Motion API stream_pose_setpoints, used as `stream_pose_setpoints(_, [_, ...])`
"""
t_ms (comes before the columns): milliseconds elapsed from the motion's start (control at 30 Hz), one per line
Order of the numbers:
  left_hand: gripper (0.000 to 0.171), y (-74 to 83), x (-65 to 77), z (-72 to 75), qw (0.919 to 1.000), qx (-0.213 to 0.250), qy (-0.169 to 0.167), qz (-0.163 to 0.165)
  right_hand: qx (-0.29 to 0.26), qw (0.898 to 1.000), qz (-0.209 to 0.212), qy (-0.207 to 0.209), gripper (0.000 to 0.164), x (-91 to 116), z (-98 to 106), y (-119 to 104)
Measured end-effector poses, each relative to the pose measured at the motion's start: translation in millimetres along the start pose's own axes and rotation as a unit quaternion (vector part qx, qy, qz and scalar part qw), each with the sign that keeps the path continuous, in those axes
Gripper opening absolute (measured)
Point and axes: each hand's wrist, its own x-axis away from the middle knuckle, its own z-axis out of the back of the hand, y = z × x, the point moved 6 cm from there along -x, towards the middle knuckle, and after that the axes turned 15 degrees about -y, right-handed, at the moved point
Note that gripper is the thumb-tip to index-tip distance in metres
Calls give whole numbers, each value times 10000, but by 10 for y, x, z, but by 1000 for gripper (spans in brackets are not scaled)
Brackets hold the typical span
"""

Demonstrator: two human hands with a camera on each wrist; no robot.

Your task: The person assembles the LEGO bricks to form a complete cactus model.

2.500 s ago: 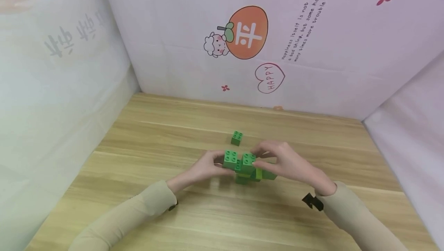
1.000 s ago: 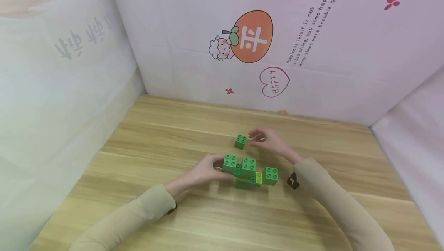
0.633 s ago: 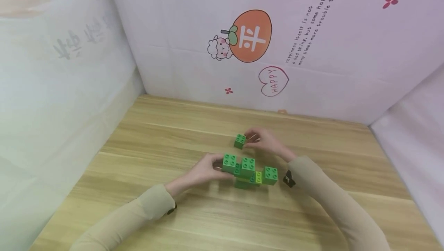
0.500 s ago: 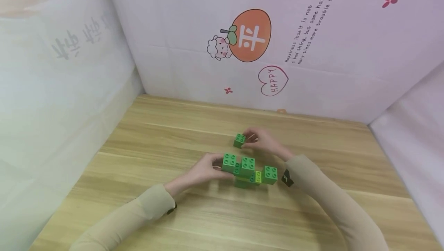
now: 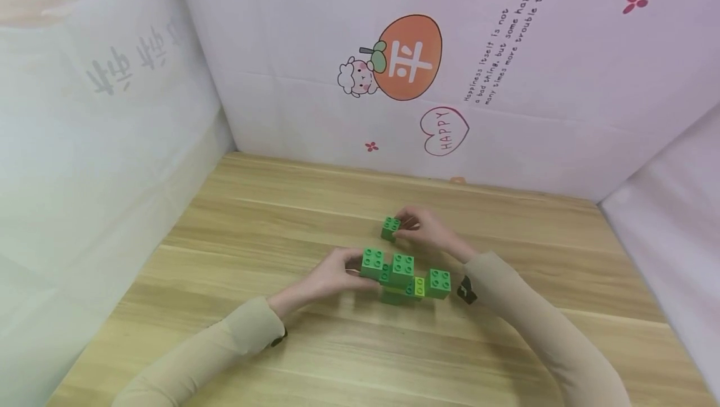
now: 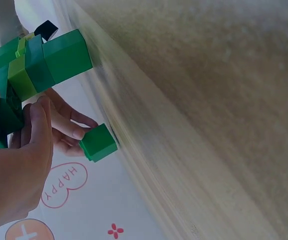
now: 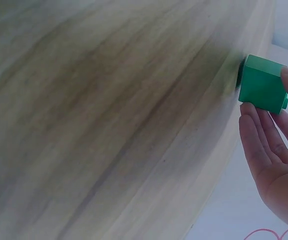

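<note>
My left hand (image 5: pixel 326 274) grips a built-up model of toy building bricks (image 5: pixel 402 269) by its left end. The model mixes dark green, bright green and lime bricks, with studded squares on top. In the left wrist view, the curled fingers and thumb of that hand are on a dark green part of the model (image 6: pixel 66 59). Behind the model, my right hand (image 5: pixel 429 230) pinches a single green four-stud brick (image 5: pixel 389 229). The right wrist view shows the thumb on one side of this brick (image 7: pixel 262 86) and the fingertips on the other, with its base close to the tabletop.
A wood-grain table (image 5: pixel 315 357) lies under both hands. White printed sheets stand as a back wall (image 5: pixel 292 107) and as side walls at left and right. The model's right-hand brick (image 5: pixel 439 284) sticks out towards the right sleeve (image 5: pixel 506 288).
My right hand has left the model and moved back and left to the single brick, its fingers closing onto it. The left hand has kept its grip on the model.
</note>
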Motion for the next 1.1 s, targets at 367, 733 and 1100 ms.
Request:
stream_pose_setpoints(367, [46,9,6,-3,10000,33,24,30,-76,9996,206,191,36,192,96,-164])
stream_pose_setpoints(733, [43,5,12,-9,10000,-77,40,-5,-96,9980,476,410,35,470,236,-424])
stream_pose_setpoints(1100, [44,19,28,-17,10000,5,24,30,79,9966,655,501,33,705,306,-675])
